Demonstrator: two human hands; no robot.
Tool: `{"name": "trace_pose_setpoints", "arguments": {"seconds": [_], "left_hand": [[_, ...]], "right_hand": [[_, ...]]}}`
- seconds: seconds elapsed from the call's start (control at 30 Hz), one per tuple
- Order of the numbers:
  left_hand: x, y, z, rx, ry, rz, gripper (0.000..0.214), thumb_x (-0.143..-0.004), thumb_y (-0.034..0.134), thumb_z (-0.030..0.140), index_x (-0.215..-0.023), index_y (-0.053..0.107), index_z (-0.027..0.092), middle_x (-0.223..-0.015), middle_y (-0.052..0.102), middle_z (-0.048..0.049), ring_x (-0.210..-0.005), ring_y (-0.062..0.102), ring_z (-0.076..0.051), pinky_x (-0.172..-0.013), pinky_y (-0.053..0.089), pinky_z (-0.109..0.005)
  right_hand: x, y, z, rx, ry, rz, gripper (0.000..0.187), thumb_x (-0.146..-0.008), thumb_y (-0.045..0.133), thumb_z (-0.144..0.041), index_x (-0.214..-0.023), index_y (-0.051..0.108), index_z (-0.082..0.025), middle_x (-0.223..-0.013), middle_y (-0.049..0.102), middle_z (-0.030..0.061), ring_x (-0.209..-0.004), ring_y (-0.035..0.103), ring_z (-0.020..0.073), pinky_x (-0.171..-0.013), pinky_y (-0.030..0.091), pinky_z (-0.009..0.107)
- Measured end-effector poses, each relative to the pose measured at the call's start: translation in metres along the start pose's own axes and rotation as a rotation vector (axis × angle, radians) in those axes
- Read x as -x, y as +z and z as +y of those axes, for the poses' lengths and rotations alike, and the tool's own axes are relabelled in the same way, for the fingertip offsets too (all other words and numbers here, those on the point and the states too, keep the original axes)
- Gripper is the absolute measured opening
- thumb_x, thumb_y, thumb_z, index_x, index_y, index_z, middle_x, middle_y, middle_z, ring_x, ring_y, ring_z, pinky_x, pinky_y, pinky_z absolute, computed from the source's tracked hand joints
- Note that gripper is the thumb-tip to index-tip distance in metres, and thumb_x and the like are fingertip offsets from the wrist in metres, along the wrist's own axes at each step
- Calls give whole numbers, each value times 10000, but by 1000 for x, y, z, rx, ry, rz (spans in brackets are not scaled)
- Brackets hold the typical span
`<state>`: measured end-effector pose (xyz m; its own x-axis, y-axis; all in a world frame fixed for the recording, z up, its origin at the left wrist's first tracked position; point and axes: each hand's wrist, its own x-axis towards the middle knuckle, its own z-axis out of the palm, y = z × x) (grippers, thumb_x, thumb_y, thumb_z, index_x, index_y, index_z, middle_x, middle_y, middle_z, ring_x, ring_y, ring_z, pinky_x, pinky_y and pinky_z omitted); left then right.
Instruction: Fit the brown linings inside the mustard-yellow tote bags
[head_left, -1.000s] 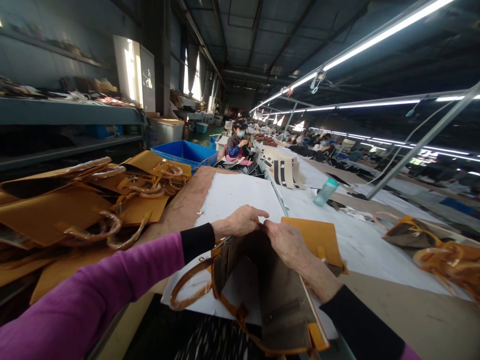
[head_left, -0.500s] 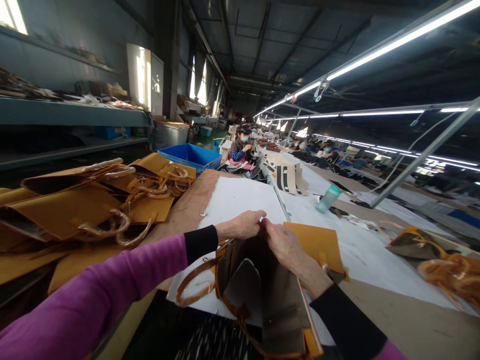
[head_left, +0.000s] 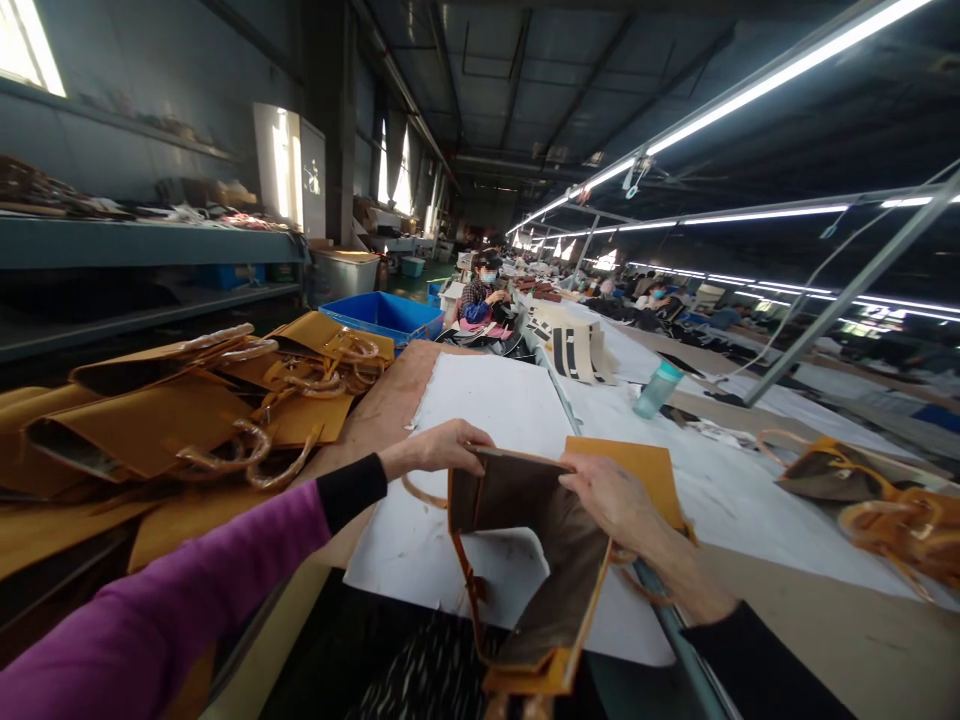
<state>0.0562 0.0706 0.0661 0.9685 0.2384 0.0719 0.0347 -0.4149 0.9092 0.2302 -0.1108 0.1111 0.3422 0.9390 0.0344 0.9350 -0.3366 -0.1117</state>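
A mustard-coloured handbag (head_left: 559,580) with a grey-brown lining stands gaping at the table's near edge, its mouth turned toward me. My left hand (head_left: 448,447) pinches the far left corner of its rim. At the far right corner, my right hand (head_left: 611,495) is closed on the rim, thumb along the edge. Curved handles stick out at the bag's sides, and an orange strap hangs along its left edge. Beneath lies a white sheet (head_left: 487,395). Just behind my right hand is a flat mustard panel (head_left: 626,465), partly covered.
Mustard handbags with plastic-wrapped handles (head_left: 240,455) are piled on the left. Beyond them sits a blue bin (head_left: 386,318). To the right are a teal bottle (head_left: 658,390), striped pieces (head_left: 577,350) and another handbag (head_left: 832,475). A masked person (head_left: 484,295) sits farther up the table.
My hands, close together at the bag's far rim before, have moved apart to its two corners. The bag's mouth is spread wider and its lining shows more.
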Motion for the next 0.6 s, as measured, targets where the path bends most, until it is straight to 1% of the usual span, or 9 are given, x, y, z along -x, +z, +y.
{"name": "trace_pose_setpoints", "arguments": {"seconds": [0.07, 0.13, 0.23, 0.27, 0.3, 0.37, 0.43, 0.5, 0.6], "left_hand": [[-13, -6, -11, 145, 14, -62, 281, -602, 671, 186, -878, 678, 133, -707, 637, 29, -689, 546, -128, -668, 409, -217], [-19, -6, -17, 219, 20, -103, 286, -618, 681, 199, -898, 682, 137, -738, 653, 22, -712, 562, -133, -708, 421, -226], [-17, -1, -15, 191, 36, -116, 286, -681, 644, 206, -957, 666, 134, -822, 668, -1, -783, 581, -153, -754, 439, -242], [-13, 2, -12, 125, 50, -71, 293, -696, 632, 200, -981, 654, 134, -865, 666, -11, -819, 581, -162, -770, 443, -250], [-9, 5, -9, 23, 76, 6, 312, -704, 626, 189, -1011, 637, 136, -927, 658, -23, -866, 575, -172, -794, 445, -262], [-1, 12, -1, -276, 173, 211, 362, -709, 618, 149, -1070, 593, 149, -1078, 609, -51, -989, 532, -196, -876, 424, -302], [8, 21, 4, -608, 283, 387, 343, -732, 583, 102, -1070, 566, 158, -1144, 557, -68, -1049, 481, -205, -927, 391, -338], [14, 32, 7, -851, 343, 472, 244, -783, 504, 67, -997, 570, 164, -1096, 549, -68, -1010, 464, -199, -899, 397, -345], [18, 46, 6, -980, 340, 557, 186, -826, 443, 58, -905, 564, 174, -991, 547, -53, -906, 449, -186, -805, 415, -320]], "right_hand": [[6, 2, 7, -71, -11, -19, 177, -815, 411, -283, -783, 574, -225, -756, 635, 10, -796, 565, 187, -655, 323, 267], [10, 5, 12, -168, -19, -32, 186, -811, 396, -295, -724, 539, -212, -724, 619, 9, -751, 560, 180, -654, 333, 268], [12, 9, 16, -269, -14, -36, 209, -810, 378, -323, -706, 517, -206, -711, 606, 12, -716, 554, 180, -666, 346, 277], [12, 9, 16, -275, -6, -32, 212, -808, 376, -330, -709, 516, -206, -708, 604, 13, -712, 553, 183, -666, 347, 281], [11, 9, 16, -276, -1, -30, 214, -807, 376, -335, -710, 516, -206, -705, 601, 14, -709, 552, 185, -665, 347, 284], [10, 10, 15, -278, 5, -29, 212, -805, 375, -337, -717, 520, -209, -704, 602, 14, -712, 551, 187, -663, 345, 287], [9, 10, 14, -275, 20, -26, 213, -805, 374, -337, -720, 525, -213, -709, 607, 16, -725, 552, 191, -668, 345, 288], [8, 12, 14, -255, 47, -17, 216, -805, 373, -340, -704, 516, -214, -703, 605, 20, -729, 551, 195, -669, 343, 290], [7, 14, 14, -226, 70, -4, 212, -807, 369, -340, -695, 498, -213, -709, 606, 27, -734, 552, 197, -666, 340, 288]]}}
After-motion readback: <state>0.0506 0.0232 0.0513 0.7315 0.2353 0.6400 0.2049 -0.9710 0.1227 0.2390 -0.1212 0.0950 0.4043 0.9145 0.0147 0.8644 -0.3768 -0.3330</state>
